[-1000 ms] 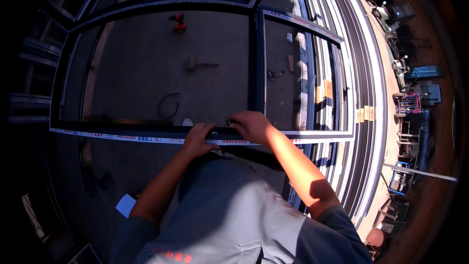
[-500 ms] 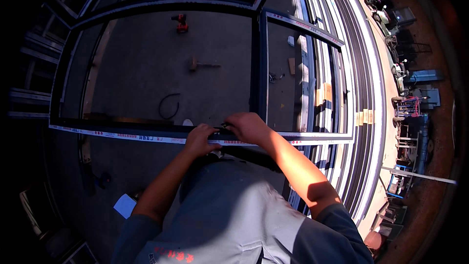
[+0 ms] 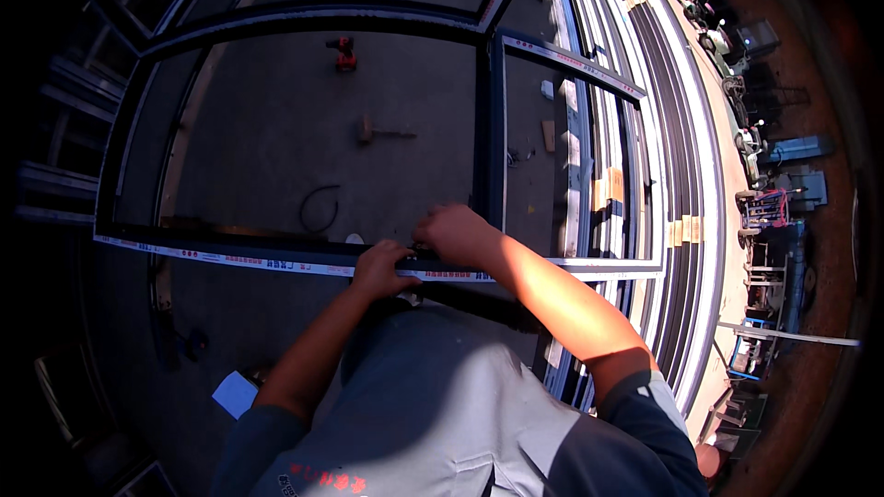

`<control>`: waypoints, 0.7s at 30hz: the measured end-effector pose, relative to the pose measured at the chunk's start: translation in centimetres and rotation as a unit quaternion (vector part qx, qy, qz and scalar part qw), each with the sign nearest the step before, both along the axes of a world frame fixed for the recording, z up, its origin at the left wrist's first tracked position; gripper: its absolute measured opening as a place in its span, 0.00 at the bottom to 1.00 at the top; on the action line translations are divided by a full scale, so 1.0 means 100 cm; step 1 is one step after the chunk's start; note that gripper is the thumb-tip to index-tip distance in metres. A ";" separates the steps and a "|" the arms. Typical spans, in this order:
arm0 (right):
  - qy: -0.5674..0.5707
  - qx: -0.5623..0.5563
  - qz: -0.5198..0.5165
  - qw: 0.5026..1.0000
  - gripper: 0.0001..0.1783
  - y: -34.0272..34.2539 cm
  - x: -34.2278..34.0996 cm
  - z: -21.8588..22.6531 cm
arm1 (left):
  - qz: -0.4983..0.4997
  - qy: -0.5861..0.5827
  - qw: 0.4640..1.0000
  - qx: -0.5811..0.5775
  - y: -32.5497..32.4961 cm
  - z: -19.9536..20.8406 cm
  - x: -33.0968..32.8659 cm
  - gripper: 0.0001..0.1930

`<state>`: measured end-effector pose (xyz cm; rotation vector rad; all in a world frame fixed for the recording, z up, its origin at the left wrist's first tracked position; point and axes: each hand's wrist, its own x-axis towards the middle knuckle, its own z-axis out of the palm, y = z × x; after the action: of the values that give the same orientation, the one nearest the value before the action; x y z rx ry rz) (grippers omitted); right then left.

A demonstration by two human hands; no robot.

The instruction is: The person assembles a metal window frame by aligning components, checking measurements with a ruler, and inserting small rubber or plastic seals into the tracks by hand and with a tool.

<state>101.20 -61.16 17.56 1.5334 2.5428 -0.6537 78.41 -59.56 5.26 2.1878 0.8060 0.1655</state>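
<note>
The dark frame (image 3: 482, 133) lay ahead of the grey shirt (image 3: 414, 377). The left hand (image 3: 379, 270) clasped its near rail (image 3: 249, 261), thumb opposing fingers; the right hand (image 3: 453, 235) curled at that rail — whether pinching anything could not be determined. A mallet (image 3: 366, 130) and red drill (image 3: 344, 54) lay beyond.

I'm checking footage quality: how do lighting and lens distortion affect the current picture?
Head view throughout: hard sunlight on the right forearm; near-white glare on long profiles at right, bent by the fisheye; shade over the floor inside the frame; fine detail between left hand and right hand too dark to tell.
</note>
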 end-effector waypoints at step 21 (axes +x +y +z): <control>0.120 -0.091 -0.016 0.988 0.23 -0.006 -0.004 0.019 | -0.007 0.041 0.999 -0.012 -0.002 0.004 -0.005 0.32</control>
<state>100.81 -61.80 19.49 1.5196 2.5393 -1.1028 77.96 -59.72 5.69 2.1881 0.8336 0.0588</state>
